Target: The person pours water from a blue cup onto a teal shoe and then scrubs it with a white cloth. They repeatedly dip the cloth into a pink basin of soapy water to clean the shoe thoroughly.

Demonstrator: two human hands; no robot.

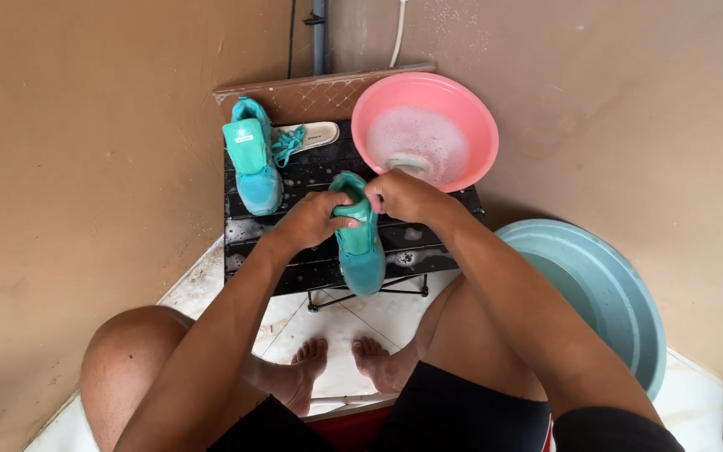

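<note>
Person seated low, barefoot, bent over a small black slatted table (294, 268). Left hand (315, 219) grips the side of a wet teal shoe (360, 243) lying on the slats, toe toward the person. Right hand (405, 196) is closed on the shoe's heel end. Hands close together, both clamped on it. Second teal shoe (253, 163) lies at the table's far left, an insole (311, 134) beside it. Pink basin (462, 100) of suds sits far right; pale blue tub (604, 293) on the floor.
</note>
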